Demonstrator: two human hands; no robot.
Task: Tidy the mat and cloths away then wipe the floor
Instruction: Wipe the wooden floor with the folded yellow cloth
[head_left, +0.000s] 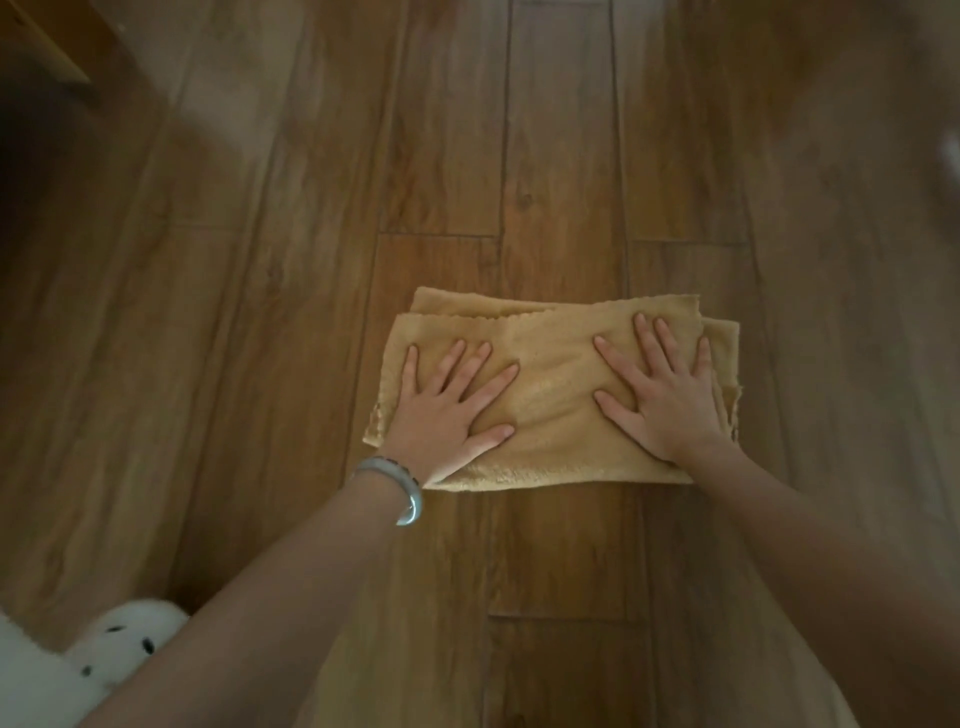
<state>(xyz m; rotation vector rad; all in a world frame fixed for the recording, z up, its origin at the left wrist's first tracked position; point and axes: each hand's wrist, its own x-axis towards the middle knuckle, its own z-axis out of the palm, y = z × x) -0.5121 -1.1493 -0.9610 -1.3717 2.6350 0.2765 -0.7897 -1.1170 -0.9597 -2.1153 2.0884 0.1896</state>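
Note:
A folded yellow cloth (556, 384) lies flat on the wooden plank floor (311, 260) in the middle of the view. My left hand (449, 410) presses down on its left half with the fingers spread and straight. My right hand (662, 395) lies flat on its right half, fingers also spread. Both palms rest on the cloth's top layer. A pale bangle sits on my left wrist.
A white fluffy thing with black spots (88, 654) shows at the bottom left corner. Dark furniture (47, 47) stands at the top left. Bare planks stretch ahead of and to both sides of the cloth.

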